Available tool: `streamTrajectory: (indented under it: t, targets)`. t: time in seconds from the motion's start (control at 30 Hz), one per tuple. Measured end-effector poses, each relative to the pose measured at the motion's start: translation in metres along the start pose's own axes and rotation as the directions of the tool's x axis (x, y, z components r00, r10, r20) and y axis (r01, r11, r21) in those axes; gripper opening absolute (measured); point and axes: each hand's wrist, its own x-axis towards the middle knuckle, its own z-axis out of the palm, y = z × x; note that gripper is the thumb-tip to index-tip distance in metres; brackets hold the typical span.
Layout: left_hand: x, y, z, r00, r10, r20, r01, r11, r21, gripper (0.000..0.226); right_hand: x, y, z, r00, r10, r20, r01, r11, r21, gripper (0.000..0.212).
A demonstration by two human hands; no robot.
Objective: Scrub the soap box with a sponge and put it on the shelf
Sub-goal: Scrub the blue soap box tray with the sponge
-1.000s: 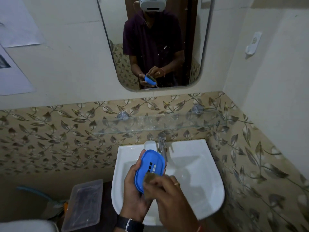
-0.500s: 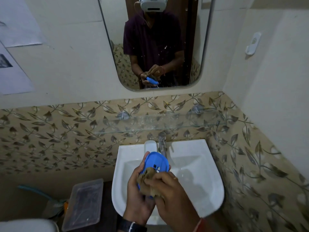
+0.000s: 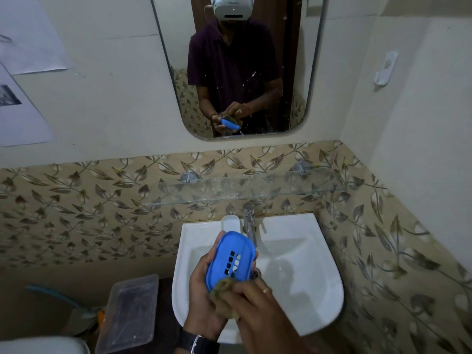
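Scrubbing looks to be the step in hand, so the task is partway through at best. The blue soap box (image 3: 231, 256) is held up over the white sink (image 3: 306, 290), tilted with its slotted face toward the camera. The left hand (image 3: 204, 297) grips it, fingers curled round its left edge and underside. The right hand (image 3: 260, 310) has its fingers closed on a brownish sponge (image 3: 223, 286), which is pressed against the near, lower end of the box. How clean the box already is cannot be told; no foam or running water shows.

2 things appear to be left: finishing the scrub, then setting the box on the glass shelf (image 3: 242, 189). That shelf runs along the wall just above the tap (image 3: 249, 221) and below the mirror (image 3: 237, 67), and nothing can be seen lying on it. Getting the box there should call for a short lift up and forward, past the tap.

No bench is in play here; the work is done in the air above the basin. A band of leaf-patterned tile (image 3: 76, 200) runs round this small washroom, with plain pale wall above it. A clear plastic container (image 3: 127, 312) sits on a dark surface left of the sink, sheets of paper (image 3: 30, 34) hang on the left wall, and a white hook (image 3: 385, 71) is fixed on the right wall.
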Motion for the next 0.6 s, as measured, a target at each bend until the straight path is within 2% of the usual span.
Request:
streamTrajectory:
  t: [0.07, 0.2, 0.27, 0.37, 0.47, 0.53, 0.6]
  targets:
    - [-0.001, -0.002, -0.002, 1.000, 0.019, -0.011, -0.019, 1.000, -0.010, 0.047, -0.005, 0.015, -0.007, 1.000, 0.002, -0.028, -0.003, 1.000, -0.027, 0.025]
    - [-0.002, -0.018, -0.003, 0.997, 0.061, -0.045, -0.062, 0.998, -0.008, 0.050, 0.034, 0.047, -0.028, 0.955, 0.264, -0.136, -0.280, 0.953, -0.115, 0.032]
    - [-0.003, -0.022, 0.002, 0.998, 0.054, -0.024, -0.055, 0.998, -0.038, 0.054, 0.052, 0.044, -0.029, 0.928, 0.315, -0.196, -0.335, 0.939, -0.079, 0.035]
    - [-0.004, -0.018, 0.004, 1.000, 0.017, 0.000, -0.017, 0.992, -0.124, 0.072, 0.041, 0.020, -0.012, 0.980, 0.190, -0.064, -0.192, 0.981, -0.023, 0.047]
    - [-0.003, -0.009, -0.002, 0.999, 0.037, -0.021, -0.038, 0.999, -0.037, 0.053, 0.002, 0.006, -0.002, 0.998, 0.053, 0.024, -0.052, 0.997, -0.053, 0.035]
    - [-0.003, -0.007, -0.008, 0.998, 0.053, -0.034, -0.052, 0.999, 0.006, 0.046, -0.008, 0.013, -0.009, 1.000, 0.021, -0.008, -0.021, 1.000, -0.023, 0.028]
    - [-0.003, -0.012, -0.009, 0.997, 0.068, -0.044, -0.068, 0.998, -0.003, 0.044, 0.002, 0.028, -0.018, 0.993, 0.083, -0.078, -0.087, 0.995, -0.047, 0.037]
